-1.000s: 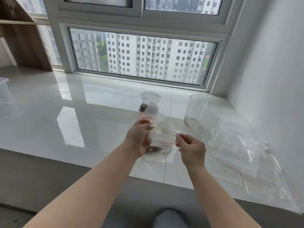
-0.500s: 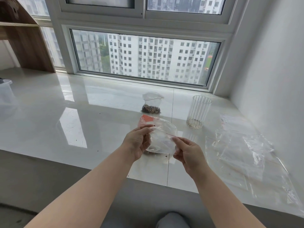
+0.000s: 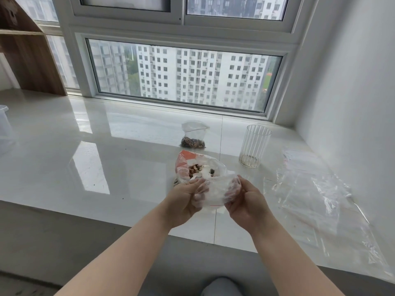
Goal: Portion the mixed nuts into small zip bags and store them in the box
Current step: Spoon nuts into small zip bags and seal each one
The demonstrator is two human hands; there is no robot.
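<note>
A small clear zip bag (image 3: pixel 215 192) is spread between my two hands just above the white sill. My left hand (image 3: pixel 185 199) grips its left side, fingers curled inside the plastic. My right hand (image 3: pixel 248 199) grips its right side. Right behind it lies a large orange-and-clear bag of mixed nuts (image 3: pixel 193 168), its mouth open towards me. Farther back stands a filled small zip bag (image 3: pixel 193 137) with nuts at its bottom.
A ribbed clear glass (image 3: pixel 254 146) stands to the right. Several empty clear bags (image 3: pixel 316 193) lie spread at the right, by the wall. A translucent plastic box (image 3: pixel 4 122) sits at the far left edge. A wooden shelf (image 3: pixel 27 50) is at the back left.
My hands have dropped lower and closer together, from pinching the bag's top edge to gripping its sides. The nuts in the large bag now show behind it.
</note>
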